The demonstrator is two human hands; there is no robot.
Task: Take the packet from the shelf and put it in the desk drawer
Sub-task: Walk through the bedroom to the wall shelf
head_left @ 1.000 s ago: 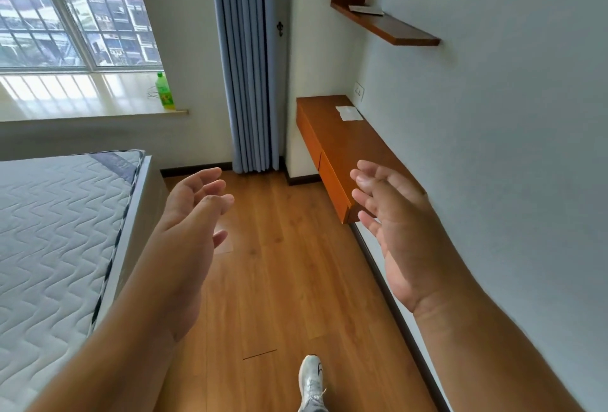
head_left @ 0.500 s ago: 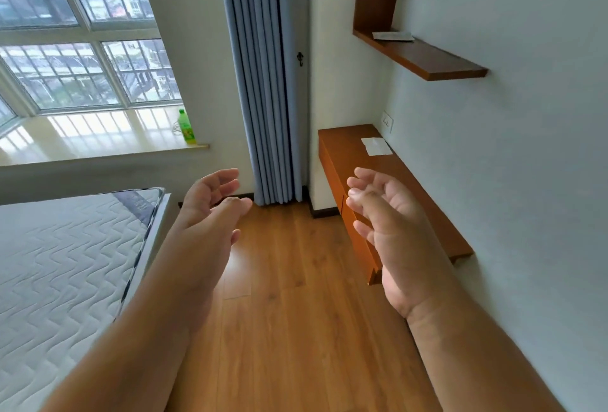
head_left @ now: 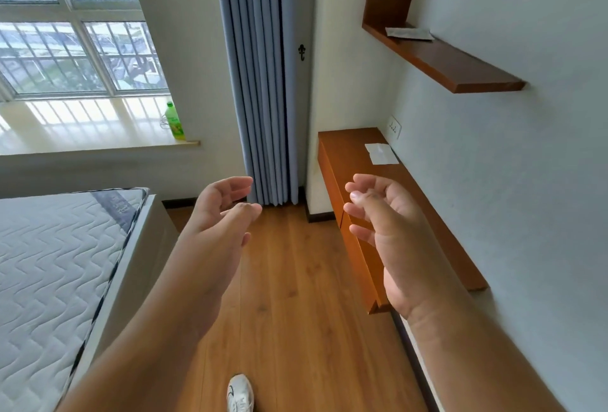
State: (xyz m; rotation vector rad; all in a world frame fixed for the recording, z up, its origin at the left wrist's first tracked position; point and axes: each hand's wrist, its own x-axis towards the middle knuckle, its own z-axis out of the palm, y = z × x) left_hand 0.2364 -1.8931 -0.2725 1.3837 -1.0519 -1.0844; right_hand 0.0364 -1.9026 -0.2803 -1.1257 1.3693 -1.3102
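Observation:
A flat silvery packet point(head_left: 409, 33) lies on the brown wall shelf point(head_left: 450, 66) at the upper right. Below it a wooden desk point(head_left: 352, 154) is fixed to the right wall; its drawer fronts point(head_left: 353, 247) look closed. My left hand point(head_left: 220, 217) is held out over the floor, fingers apart and slightly curled, holding nothing. My right hand point(head_left: 391, 233) hovers in front of the desk's front edge, fingers loosely spread, also empty. Both hands are well below and short of the packet.
A white paper point(head_left: 381, 153) lies on the desk near a wall socket point(head_left: 393, 126). A bed with a quilted mattress point(head_left: 49, 273) fills the left. A green bottle point(head_left: 174, 121) stands on the window sill. Blue curtain point(head_left: 260, 82) hangs in the corner. My white shoe point(head_left: 240, 393) is on the wood floor.
The view has tilted up and moved closer to the desk and shelf, which now appear larger and lower in frame. Both hands stay raised and empty, fingers a little more curled.

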